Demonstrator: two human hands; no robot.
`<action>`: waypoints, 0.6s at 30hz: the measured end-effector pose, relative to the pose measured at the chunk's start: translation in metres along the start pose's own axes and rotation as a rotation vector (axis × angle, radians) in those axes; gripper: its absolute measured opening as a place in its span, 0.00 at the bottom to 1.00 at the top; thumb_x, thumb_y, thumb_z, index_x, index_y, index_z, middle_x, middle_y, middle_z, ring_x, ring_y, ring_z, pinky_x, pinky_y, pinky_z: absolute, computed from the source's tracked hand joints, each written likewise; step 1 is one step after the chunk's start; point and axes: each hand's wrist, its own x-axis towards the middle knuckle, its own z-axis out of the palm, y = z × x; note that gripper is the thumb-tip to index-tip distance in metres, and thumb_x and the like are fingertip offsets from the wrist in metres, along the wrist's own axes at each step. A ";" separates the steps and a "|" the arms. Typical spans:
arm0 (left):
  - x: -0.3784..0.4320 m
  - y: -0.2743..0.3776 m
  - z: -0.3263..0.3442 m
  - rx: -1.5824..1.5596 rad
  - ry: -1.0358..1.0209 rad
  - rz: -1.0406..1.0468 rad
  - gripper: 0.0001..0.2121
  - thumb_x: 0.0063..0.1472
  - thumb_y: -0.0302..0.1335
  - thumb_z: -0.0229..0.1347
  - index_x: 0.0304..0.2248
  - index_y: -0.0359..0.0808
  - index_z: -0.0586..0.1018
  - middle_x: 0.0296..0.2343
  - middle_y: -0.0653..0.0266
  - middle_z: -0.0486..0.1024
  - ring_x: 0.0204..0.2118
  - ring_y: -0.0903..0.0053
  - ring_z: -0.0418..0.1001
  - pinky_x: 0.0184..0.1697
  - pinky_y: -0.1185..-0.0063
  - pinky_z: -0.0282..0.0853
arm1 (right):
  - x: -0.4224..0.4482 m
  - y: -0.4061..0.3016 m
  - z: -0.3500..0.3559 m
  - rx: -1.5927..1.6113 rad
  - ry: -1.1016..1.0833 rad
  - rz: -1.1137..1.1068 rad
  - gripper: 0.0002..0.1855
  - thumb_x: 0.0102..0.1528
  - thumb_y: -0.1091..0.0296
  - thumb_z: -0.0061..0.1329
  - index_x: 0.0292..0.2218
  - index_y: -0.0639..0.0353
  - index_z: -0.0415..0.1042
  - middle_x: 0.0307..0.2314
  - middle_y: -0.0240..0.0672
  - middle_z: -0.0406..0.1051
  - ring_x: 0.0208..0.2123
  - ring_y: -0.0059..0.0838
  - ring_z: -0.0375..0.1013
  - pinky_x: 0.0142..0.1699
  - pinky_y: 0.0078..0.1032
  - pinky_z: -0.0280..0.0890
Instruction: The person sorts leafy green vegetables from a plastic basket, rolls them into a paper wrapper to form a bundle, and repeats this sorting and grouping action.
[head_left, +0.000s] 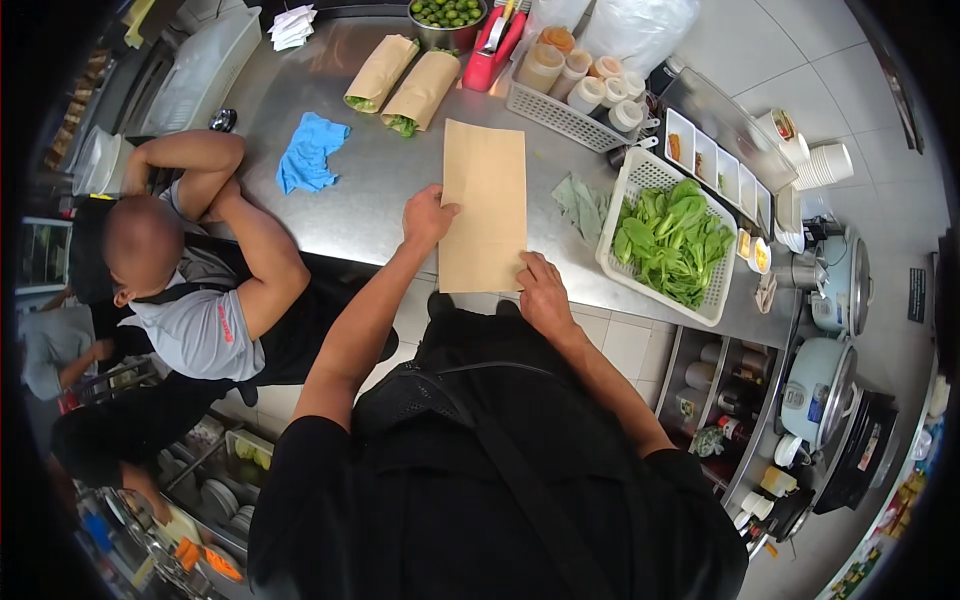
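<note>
A rectangular sheet of brown kraft paper (484, 202) lies on the steel worktop, its lower end reaching past the front edge. My left hand (429, 216) holds its left edge, with the thumb on top. At the lower right edge, my right hand (546, 292) grips the paper near the corner. Two bundles of leafy greens rolled in brown paper, a left one (381, 73) and a right one (422, 90), rest farther back. To the right stands a white perforated basket (607, 259) of loose leafy greens (671, 236).
A co-worker (202, 300) leans folded arms on the worktop at left, near a blue cloth (311, 154). Behind are a red tape dispenser (493, 49), a bowl of small limes (448, 13) and a basket of sauce bottles (566, 116). A green cloth (580, 202) lies beside the greens basket.
</note>
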 end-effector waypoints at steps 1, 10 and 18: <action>0.000 -0.001 0.002 -0.009 0.018 0.004 0.18 0.47 0.29 0.64 0.40 0.36 0.79 0.33 0.56 0.80 0.35 0.65 0.79 0.40 0.72 0.73 | 0.000 -0.001 -0.001 -0.006 -0.009 0.002 0.15 0.41 0.84 0.45 0.34 0.66 0.69 0.49 0.49 0.63 0.55 0.51 0.60 0.55 0.43 0.59; 0.010 -0.003 0.015 0.021 0.175 0.007 0.20 0.45 0.31 0.65 0.40 0.34 0.78 0.29 0.53 0.80 0.32 0.65 0.80 0.36 0.72 0.74 | -0.009 -0.002 -0.085 0.198 -0.036 0.027 0.19 0.44 0.81 0.48 0.41 0.61 0.71 0.46 0.46 0.69 0.44 0.48 0.71 0.49 0.38 0.66; -0.023 0.056 0.044 0.436 0.763 0.512 0.24 0.48 0.33 0.65 0.44 0.34 0.76 0.35 0.51 0.76 0.38 0.66 0.74 0.42 0.71 0.70 | -0.026 0.152 -0.183 0.019 0.267 0.288 0.14 0.47 0.81 0.48 0.38 0.61 0.74 0.34 0.45 0.73 0.33 0.45 0.74 0.38 0.33 0.69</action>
